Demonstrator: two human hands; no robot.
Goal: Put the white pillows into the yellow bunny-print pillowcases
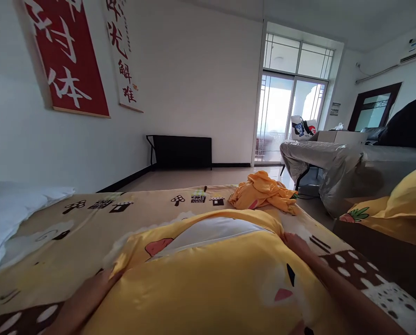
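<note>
A yellow pillowcase (201, 274) with a printed cartoon animal fills the near middle of the view. Its opening faces away from me, and the white pillow (211, 231) inside shows through the gap. My left hand (101, 281) is closed on the left edge of the pillowcase near the opening. At the right corner of the opening, my right hand (294, 243) grips the fabric, its fingers partly hidden. Beyond the pillowcase lies a crumpled orange-yellow cloth (262, 190) on the patterned bedsheet (89, 232).
Another white pillow (26, 200) is at the left edge. A yellow pillow or cloth (412, 193) sits on the right over something dark. A plastic-covered table (312, 151) holds boxes behind it. Against the far wall stands a black folded panel (182, 151), left of a glass door (276, 118).
</note>
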